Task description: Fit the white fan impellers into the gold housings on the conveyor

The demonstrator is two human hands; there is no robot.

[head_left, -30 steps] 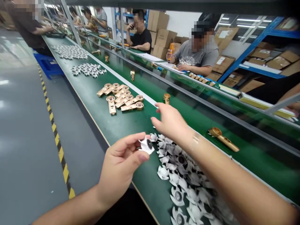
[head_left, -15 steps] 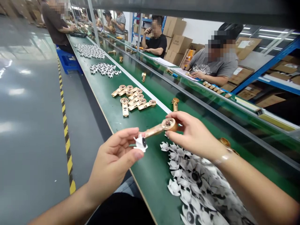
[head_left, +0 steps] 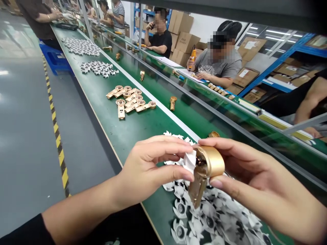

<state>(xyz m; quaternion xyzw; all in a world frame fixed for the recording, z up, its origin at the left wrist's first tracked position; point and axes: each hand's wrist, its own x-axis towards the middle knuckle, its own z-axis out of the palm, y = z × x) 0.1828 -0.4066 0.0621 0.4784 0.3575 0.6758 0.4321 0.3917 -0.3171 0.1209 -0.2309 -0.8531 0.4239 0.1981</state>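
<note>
Between thumb and fingers, my left hand pinches a small white fan blade. It sits right at the open round end of a gold handheld fan body, and I cannot tell whether it is seated on the shaft. My right hand grips that round gold head from the right, with the flat handle hanging downward. Below both hands spreads a heap of white fan blades, some showing dark centres. Farther up the bench lies a cluster of gold fan bodies.
The green bench carries a white line and two more groups of white blades. Single gold fan bodies lie beyond the line. Co-workers sit across a raised rail, one holding an orange tool.
Both hands have come together over the blade heap. The right hand has turned the gold fan body so its handle points down, and the left has brought the white blade to its open face.
</note>
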